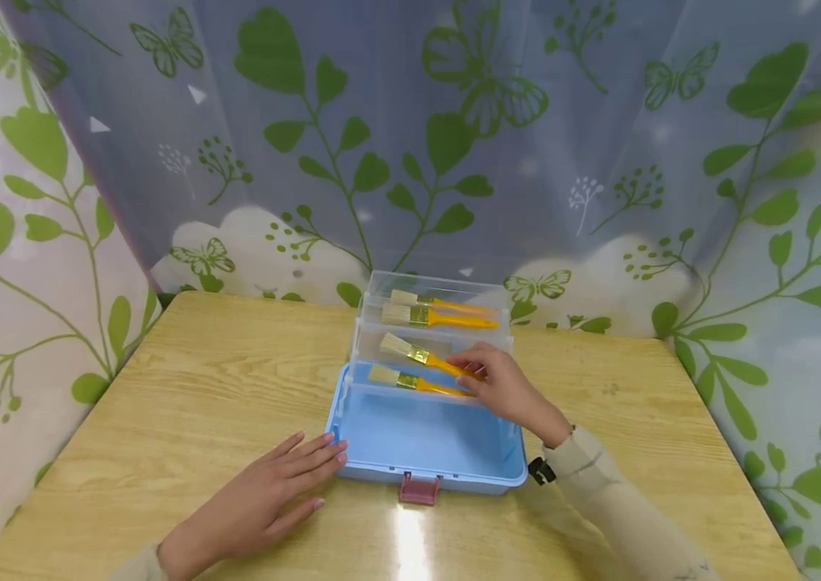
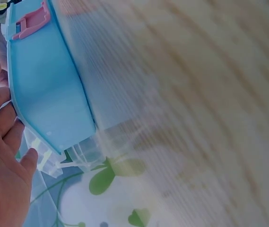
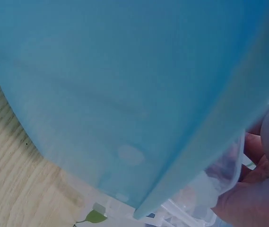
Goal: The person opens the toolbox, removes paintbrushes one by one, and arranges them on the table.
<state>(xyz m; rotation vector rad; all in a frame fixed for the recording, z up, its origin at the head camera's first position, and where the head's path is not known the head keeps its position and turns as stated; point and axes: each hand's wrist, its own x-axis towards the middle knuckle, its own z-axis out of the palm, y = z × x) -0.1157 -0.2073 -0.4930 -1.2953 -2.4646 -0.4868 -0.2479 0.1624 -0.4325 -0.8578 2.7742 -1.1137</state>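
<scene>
We steady blue toolbox [image 1: 425,436] with left hand [image 1: 265,496], fingers flat on table [image 1: 185,379]. Right hand [image 1: 501,383] pinches orange-handled paintbrush [image 1: 421,355] over clear tier tray [image 1: 432,339]. Step looks like brush placement; next move likely needs careful lowering and release.

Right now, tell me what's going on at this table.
A person is working at an open blue storage box with clear fold-out trays. The right hand pinches the orange handle of a paintbrush over a middle tray. Three more brushes lie in the trays around it. The left hand lies flat on the wooden table, fingertips against the box's front left corner.
</scene>
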